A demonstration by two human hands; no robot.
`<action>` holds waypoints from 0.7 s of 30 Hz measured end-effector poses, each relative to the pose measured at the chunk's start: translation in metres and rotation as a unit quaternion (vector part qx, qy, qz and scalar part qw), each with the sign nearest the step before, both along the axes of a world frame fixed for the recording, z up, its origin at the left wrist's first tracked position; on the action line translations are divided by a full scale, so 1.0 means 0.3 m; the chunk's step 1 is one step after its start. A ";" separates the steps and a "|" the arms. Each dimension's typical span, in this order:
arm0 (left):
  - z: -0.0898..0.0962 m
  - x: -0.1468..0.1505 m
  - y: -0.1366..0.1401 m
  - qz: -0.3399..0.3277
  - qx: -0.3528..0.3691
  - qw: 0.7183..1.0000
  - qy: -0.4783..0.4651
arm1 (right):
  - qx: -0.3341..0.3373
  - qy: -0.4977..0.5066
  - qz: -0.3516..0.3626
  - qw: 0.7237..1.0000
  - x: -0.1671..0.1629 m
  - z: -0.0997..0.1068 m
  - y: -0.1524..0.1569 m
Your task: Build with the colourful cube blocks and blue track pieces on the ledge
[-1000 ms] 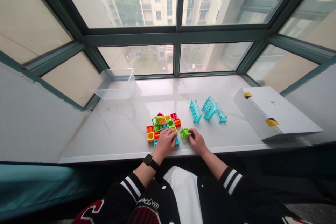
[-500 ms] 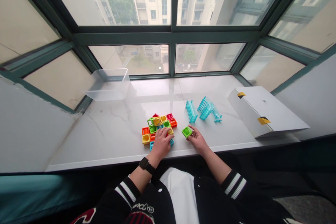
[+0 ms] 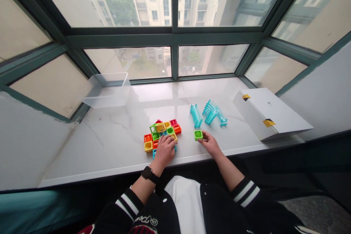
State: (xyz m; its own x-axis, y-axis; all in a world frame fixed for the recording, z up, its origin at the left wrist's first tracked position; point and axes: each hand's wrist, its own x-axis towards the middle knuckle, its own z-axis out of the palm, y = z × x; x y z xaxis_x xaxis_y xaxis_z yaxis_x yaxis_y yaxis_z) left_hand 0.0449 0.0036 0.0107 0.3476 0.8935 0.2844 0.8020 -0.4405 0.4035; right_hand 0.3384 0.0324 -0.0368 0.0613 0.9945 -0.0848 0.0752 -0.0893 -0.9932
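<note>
A green cube-shaped toy block [image 3: 198,135] with a round hollow sits between the fingertips of my right hand [image 3: 211,144], just above or on the white sill. To the left lies a tight cluster of red, orange, yellow, green and blue blocks [image 3: 155,136]. My left hand [image 3: 165,150] rests over the near right part of this cluster, fingers spread and touching the blocks, and covers some of them. Beyond my right hand are translucent blue plastic track pieces: a straight one [image 3: 196,116], a curved one [image 3: 210,112] and a smaller one [image 3: 222,117].
A clear plastic bin [image 3: 109,97] stands at the back left by the window frame [image 3: 175,39]. A white box [image 3: 274,113] with yellow-and-black tabs is at the right. The sill's front edge [image 3: 104,171] runs close before my body.
My right hand has shifted slightly right and turned the green block so that its hollow face shows more squarely. My left hand stays on the cluster. The whole view has moved a little.
</note>
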 end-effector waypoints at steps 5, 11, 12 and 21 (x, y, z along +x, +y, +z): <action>-0.014 -0.005 0.006 -0.006 0.007 1.000 -0.014 | 0.033 -0.101 -0.027 0.994 0.074 0.012 0.009; -0.011 -0.003 0.008 -0.009 0.023 1.000 -0.017 | 0.099 -0.263 -0.049 0.959 0.088 -0.030 0.010; -0.009 -0.002 0.008 -0.010 0.026 0.999 -0.016 | 0.102 -0.280 -0.049 0.953 0.083 -0.039 0.012; -0.004 0.000 0.010 -0.013 0.033 0.999 -0.020 | 0.128 -0.431 -0.042 0.892 0.048 -0.078 0.041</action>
